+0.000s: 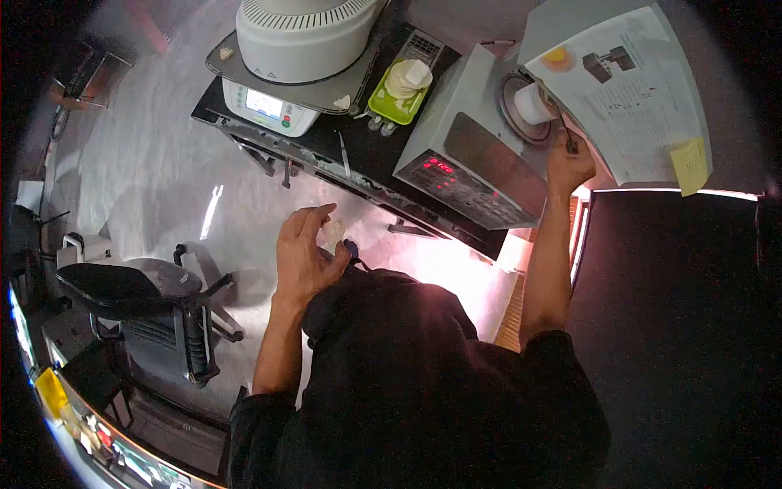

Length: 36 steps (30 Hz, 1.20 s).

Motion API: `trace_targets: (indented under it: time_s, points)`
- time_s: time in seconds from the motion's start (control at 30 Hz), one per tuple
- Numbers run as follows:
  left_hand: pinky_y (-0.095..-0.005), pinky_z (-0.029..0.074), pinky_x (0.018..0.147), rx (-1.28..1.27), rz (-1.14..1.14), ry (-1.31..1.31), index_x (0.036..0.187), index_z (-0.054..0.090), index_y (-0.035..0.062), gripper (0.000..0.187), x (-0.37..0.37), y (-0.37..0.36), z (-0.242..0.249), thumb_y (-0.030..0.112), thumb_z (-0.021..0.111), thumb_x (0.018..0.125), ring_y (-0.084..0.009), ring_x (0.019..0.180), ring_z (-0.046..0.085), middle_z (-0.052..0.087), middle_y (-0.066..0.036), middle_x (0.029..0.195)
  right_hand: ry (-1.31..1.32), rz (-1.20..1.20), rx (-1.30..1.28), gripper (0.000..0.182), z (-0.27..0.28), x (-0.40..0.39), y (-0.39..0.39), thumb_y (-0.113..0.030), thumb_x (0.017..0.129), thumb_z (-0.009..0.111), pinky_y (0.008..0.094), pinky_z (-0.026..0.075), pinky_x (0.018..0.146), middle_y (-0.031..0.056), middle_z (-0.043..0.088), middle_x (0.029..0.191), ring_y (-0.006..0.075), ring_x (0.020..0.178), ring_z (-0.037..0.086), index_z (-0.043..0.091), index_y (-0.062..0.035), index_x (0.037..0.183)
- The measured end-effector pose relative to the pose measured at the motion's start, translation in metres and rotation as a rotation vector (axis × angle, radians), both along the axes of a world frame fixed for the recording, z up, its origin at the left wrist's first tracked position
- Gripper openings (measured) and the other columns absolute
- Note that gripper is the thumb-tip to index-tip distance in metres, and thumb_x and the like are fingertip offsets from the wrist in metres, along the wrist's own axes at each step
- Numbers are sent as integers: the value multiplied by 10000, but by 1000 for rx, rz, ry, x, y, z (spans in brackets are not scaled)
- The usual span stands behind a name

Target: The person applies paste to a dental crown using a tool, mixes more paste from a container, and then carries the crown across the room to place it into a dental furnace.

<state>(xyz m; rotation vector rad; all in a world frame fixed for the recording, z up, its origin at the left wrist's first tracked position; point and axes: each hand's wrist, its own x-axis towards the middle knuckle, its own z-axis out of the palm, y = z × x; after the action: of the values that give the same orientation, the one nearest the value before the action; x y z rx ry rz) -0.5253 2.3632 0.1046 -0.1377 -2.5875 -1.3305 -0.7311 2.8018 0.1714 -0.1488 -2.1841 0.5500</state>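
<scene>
My left hand [303, 257] is raised in front of the black table, its thumb and fingers curved around a small pale, translucent-looking piece [334, 231]. The piece's exact kind is too blurred to tell. My right hand [572, 165] reaches beyond the grey box-shaped device, closed on a thin dark tool [570, 145] that looks like tongs. The tool's far end lies against or close beside a white cylindrical block [533, 104]. That block sits on a round plate [509, 102], and a paper sheet partly covers the view there.
The grey device [468, 167] shows red digits. A white rounded machine [305, 37] with a lit panel [265, 104] stands left of a green tray [391, 106] with pale pieces. Tweezers [344, 155] lie at the table edge. An office chair [155, 301] stands left; a printed sheet [631, 106] is at right.
</scene>
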Motion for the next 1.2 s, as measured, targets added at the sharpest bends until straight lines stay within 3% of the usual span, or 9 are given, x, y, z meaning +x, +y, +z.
trace_targets:
  time_s: [0.27,0.37,0.6,0.7,0.87,1.1,1.13,1.2]
  points:
    - [-444,556,900,-19,-3,21,1222,682,25,528,-4,2,0,51,763,701,-361,964,686,695,-180,1045,19,13,10,249,4,13,-2,-182,875,818,376,581,749,172,804,897,248,787,770,803,42,982]
    - [-441,555,885,-14,-18,-1,1229,680,18,531,-5,3,5,50,756,705,-360,950,681,692,-176,1032,-5,30,-136,241,3,29,-6,-161,869,827,358,582,730,165,800,899,225,775,760,801,43,995]
    - [-432,553,881,-28,-77,21,1247,678,10,556,-9,4,3,59,746,697,-339,939,674,682,-165,1012,24,94,-209,161,-8,77,-13,-125,870,813,315,533,631,105,737,773,156,662,672,817,-12,984]
    - [-428,555,886,-35,-106,16,1254,678,14,572,-12,7,5,56,748,688,-326,937,672,682,-159,1018,-81,14,8,158,0,102,-24,-114,877,805,317,536,632,107,737,780,165,664,676,815,-11,995]
    - [-417,563,889,-61,-150,16,1266,678,25,595,-17,11,7,53,753,676,-309,948,680,685,-152,1033,-123,104,-94,196,-8,125,-35,-107,871,830,333,580,667,157,765,875,211,751,748,805,-8,1038]
    - [-449,540,872,-22,-159,9,1216,674,12,518,-18,23,14,77,745,707,-341,929,672,681,-151,989,-201,93,-92,166,-46,133,-34,-127,881,824,369,550,586,148,755,840,238,644,722,804,-38,1020]
    - [-450,541,873,-18,-162,8,1216,675,12,516,-18,23,12,78,745,708,-341,929,672,681,-151,988,-87,164,-67,143,-51,130,-34,-131,886,817,368,548,581,153,744,828,267,645,727,804,-48,1001]
    - [-450,541,874,-17,-162,4,1216,677,11,515,-19,24,10,81,747,710,-342,928,672,681,-151,985,-162,158,-45,131,-53,133,-36,-68,891,805,315,546,615,137,747,822,193,689,716,797,-4,1005]
